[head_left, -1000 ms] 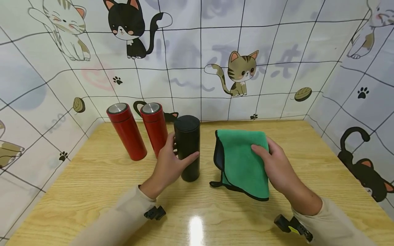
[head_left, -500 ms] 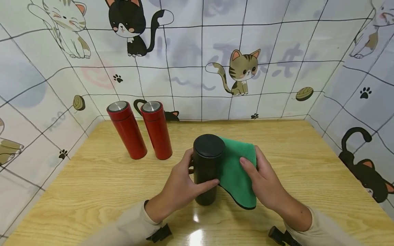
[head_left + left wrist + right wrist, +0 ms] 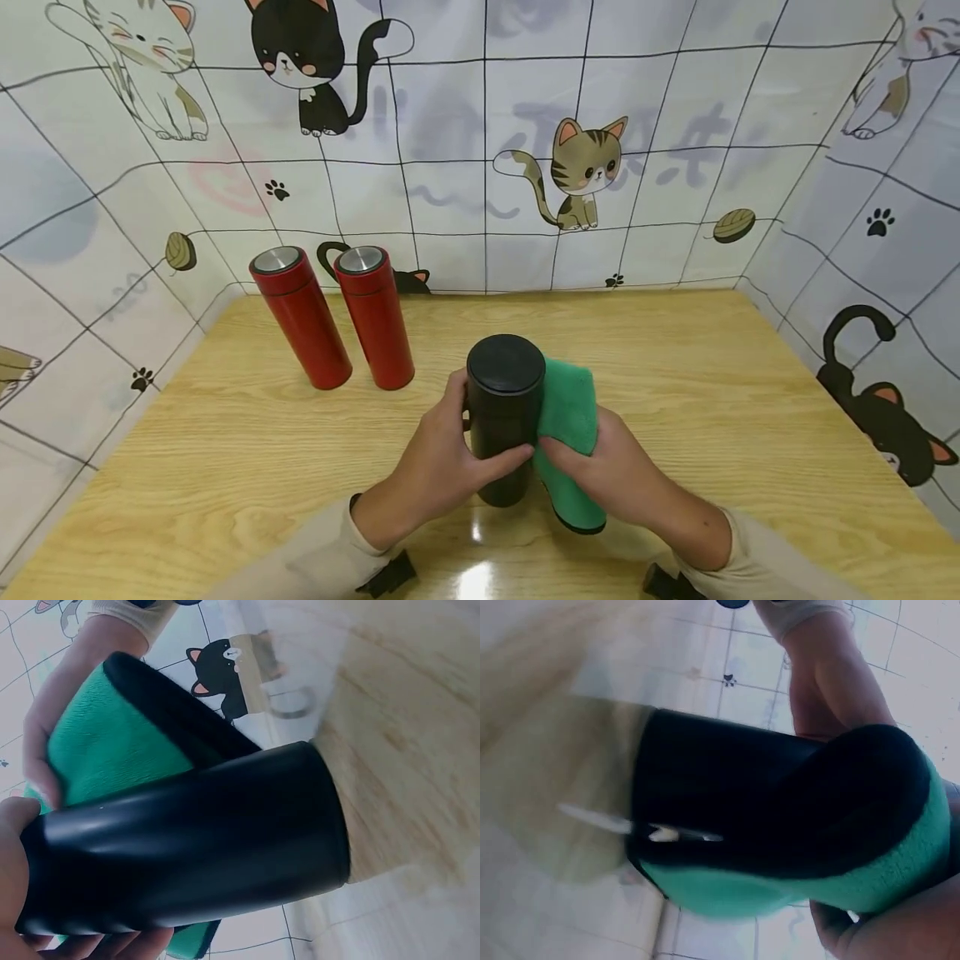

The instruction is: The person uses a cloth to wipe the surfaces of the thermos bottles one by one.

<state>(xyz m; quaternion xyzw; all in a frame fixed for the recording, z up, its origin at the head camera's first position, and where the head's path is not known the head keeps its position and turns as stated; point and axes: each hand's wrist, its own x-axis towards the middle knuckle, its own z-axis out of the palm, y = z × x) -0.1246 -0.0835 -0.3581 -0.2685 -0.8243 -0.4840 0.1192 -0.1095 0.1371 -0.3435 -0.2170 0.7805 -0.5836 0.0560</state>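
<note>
Left hand [image 3: 438, 454]: fingers curled around an upright black bottle [image 3: 501, 421] over the near half of the wooden surface [image 3: 712, 400]. Right hand [image 3: 615, 468]: fingers grasping a green cloth [image 3: 567, 404] against the bottle's side. Behind, to the left: two red bottles [image 3: 377, 325].

Left hand [image 3: 444, 454], right hand [image 3: 613, 467] – both curled

Cat-print walls [image 3: 450, 117], wood-grain tabletop [image 3: 690, 367]

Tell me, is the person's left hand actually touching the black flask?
Touching: the head view shows the left hand gripping the black flask, its thumb lying across the near side.
</note>
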